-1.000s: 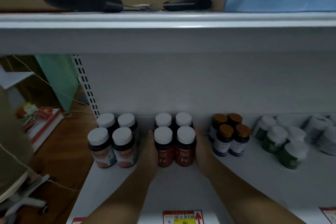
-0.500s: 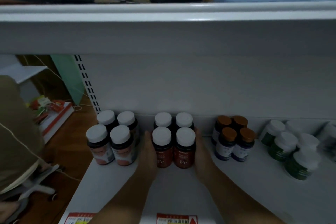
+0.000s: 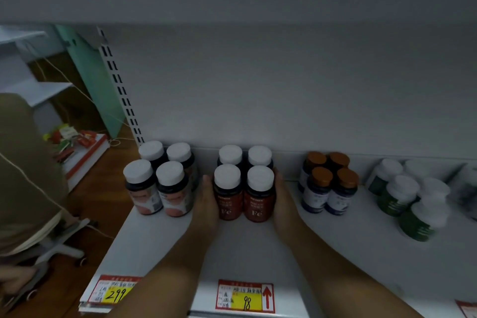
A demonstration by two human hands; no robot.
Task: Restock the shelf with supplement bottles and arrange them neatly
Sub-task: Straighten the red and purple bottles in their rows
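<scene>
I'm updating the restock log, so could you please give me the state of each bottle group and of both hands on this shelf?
Red Fe bottles: four, upright, capped, tight square block.
Left hand: flat against the block's left side.
Right hand: flat against its right side.
Peach-label bottles: four, upright, capped, grouped.
Orange-cap bottles: four, upright, capped, grouped.
Green bottles: upright, capped, looser cluster, blurred.

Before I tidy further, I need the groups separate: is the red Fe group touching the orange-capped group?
Apart. The head view shows bare shelf and the right hand between the red Fe group and the orange-capped group.
</scene>
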